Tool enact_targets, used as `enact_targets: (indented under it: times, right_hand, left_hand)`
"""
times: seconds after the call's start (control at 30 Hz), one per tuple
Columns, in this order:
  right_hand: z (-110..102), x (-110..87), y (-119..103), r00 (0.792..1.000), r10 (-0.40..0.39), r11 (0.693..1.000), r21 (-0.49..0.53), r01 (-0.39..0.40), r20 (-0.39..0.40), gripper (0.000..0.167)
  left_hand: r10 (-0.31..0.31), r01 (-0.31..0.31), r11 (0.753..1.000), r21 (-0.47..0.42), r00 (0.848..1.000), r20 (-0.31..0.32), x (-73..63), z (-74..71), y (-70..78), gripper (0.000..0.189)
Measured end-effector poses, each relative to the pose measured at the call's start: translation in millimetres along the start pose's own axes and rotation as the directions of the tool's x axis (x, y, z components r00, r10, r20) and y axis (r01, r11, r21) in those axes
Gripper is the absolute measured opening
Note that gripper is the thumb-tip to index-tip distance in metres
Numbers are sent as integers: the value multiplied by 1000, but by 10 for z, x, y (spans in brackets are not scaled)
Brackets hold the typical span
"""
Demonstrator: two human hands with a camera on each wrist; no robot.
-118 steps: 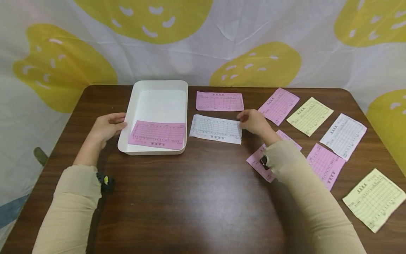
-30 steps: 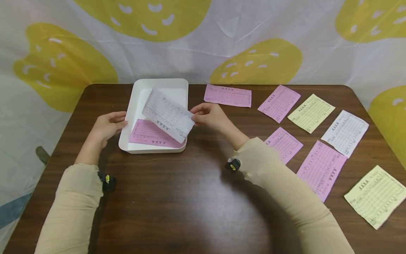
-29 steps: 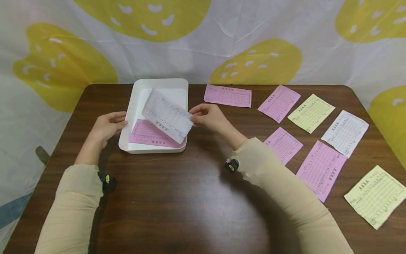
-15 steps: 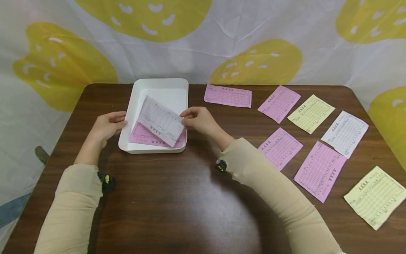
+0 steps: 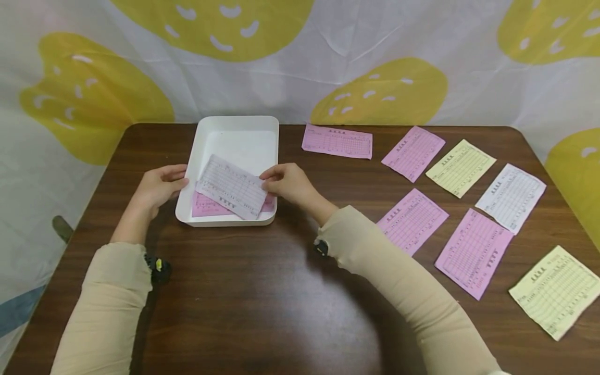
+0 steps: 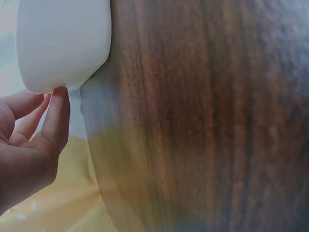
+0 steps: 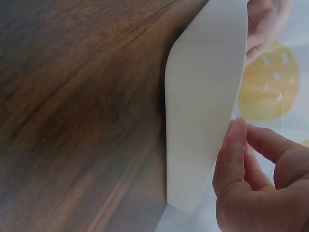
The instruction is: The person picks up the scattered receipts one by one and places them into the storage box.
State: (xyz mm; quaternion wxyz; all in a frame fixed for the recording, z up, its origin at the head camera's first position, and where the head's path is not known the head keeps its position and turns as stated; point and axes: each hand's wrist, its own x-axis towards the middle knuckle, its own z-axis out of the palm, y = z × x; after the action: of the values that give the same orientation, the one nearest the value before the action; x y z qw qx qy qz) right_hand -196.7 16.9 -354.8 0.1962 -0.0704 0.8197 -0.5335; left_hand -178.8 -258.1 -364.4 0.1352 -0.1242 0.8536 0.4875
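In the head view a white tray [image 5: 241, 136] stands at the back left of the table. My left hand [image 5: 158, 188] touches its left rim with the fingertips, the fingers fairly straight; the left wrist view shows them against the tray's outer wall [image 6: 65, 48]. My right hand [image 5: 292, 185] reaches over the right rim and pinches the right end of a white printed slip [image 5: 232, 185] between thumb and fingers. That slip lies slantwise over a pink slip [image 5: 206, 207] in the tray's near half. In the right wrist view the tray's wall hides the slip.
Right of the tray, several slips lie on the table: pink slips [image 5: 337, 141] [image 5: 413, 153] [image 5: 412, 221] [image 5: 474, 254], yellow slips [image 5: 461, 167] [image 5: 555, 291] and a white slip [image 5: 511, 198]. A patterned cloth [image 5: 290, 88] hangs behind the table's back edge.
My right hand has picked the white slip off the table and carried it left over the tray, then lowered it onto the pink slip. The left hand has stayed at the rim.
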Motion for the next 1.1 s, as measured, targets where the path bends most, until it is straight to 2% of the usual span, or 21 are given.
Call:
enact_targets:
  times: [0.37,0.67,0.87,1.1]
  right_hand:
    - [-102,-34,-26,1000,-16,999,-32,16,24,24]
    - [-268,-50,-24,999,-44,999,-6,44,-4,26]
    - [-506,-57,0,998,-47,999,19,48,-48,27]
    - [-875,-69,104,986,-59,998,-45,53,-158,28]
  left_hand:
    - [6,-6,1000,12,1000,-2,10,22,19,51]
    - [3,-3,1000,25,1000,-2,7,14,28,52]
    - [5,-5,1000,12,1000,-7,-2,-3,15,53]
    - [-9,8,1000,-13,1000,-24,-17,16,3,52]
